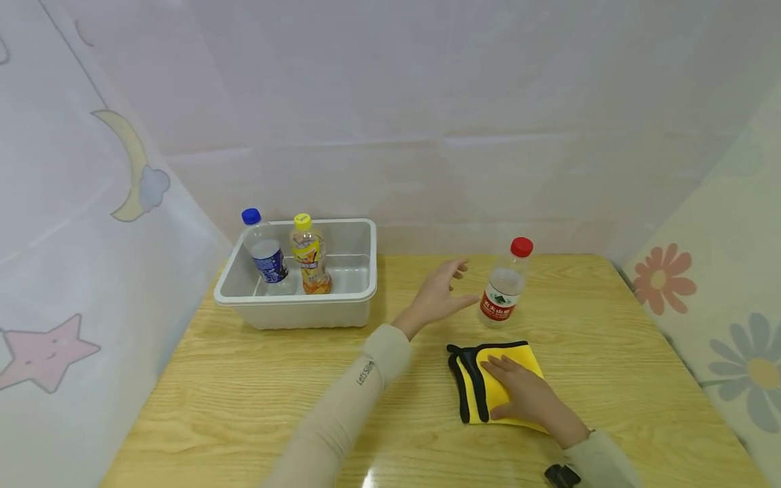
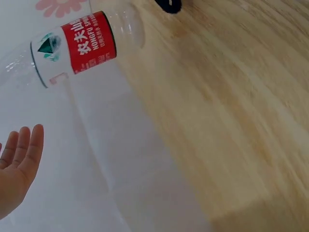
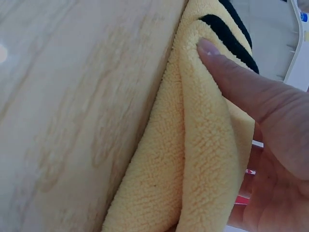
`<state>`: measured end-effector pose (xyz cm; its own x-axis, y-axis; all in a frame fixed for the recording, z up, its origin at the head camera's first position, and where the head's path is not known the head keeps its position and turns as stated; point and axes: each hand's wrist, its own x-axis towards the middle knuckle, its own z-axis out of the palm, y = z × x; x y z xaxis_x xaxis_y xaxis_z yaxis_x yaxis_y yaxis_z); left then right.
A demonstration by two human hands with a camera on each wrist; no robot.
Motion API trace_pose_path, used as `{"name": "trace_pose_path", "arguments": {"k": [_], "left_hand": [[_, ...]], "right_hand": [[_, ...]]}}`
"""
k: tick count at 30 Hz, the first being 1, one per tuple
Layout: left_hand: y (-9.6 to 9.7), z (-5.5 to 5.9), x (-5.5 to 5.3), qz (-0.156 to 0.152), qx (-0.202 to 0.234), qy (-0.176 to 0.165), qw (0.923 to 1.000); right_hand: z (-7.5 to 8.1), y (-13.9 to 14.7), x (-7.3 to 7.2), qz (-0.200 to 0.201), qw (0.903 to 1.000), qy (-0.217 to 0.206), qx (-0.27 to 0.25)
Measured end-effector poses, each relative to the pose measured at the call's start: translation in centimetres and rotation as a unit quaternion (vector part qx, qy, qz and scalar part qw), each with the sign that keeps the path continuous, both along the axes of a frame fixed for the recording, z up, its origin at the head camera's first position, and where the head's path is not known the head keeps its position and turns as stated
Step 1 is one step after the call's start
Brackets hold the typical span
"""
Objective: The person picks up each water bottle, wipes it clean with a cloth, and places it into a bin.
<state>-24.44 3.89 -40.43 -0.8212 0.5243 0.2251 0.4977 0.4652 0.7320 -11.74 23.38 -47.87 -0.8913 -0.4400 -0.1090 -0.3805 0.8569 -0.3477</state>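
Observation:
A clear plastic bottle [image 1: 503, 291] with a red cap and a red-and-white label stands upright on the wooden table. My left hand [image 1: 436, 295] is just left of it, thumb and fingers spread apart and holding nothing. In the left wrist view, the bottle [image 2: 91, 43] lies beyond the fingers of the left hand [image 2: 19, 169], with a gap between. A folded yellow cloth [image 1: 470, 379] with black edging lies nearer to me. My right hand [image 1: 525, 393] rests on it with extended fingers. In the right wrist view the thumb touches the cloth [image 3: 207, 125]; the other fingertips are hidden behind it.
A white plastic bin [image 1: 305, 312] stands at the table's back left. Inside are a blue-capped bottle [image 1: 268, 257] and a yellow-capped bottle [image 1: 309, 254]. Pale printed curtains [image 1: 390, 169] enclose the table [image 1: 256, 407] at the back and sides.

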Motion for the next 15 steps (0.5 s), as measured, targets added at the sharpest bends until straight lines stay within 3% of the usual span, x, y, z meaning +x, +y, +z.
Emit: {"name": "trace_pose_path", "arguments": {"k": [7, 15], "left_hand": [[2.2, -0.6, -1.6, 0.024, -0.019, 0.020, 0.9993], [4.4, -0.6, -2.8, 0.011, 0.004, -0.026, 0.9996]], "right_hand": [[-0.1, -0.2, -0.1, -0.003, 0.9999, 0.002, 0.010], [0.0, -0.3, -0.3, 0.004, 0.9996, 0.026, 0.013]]}}
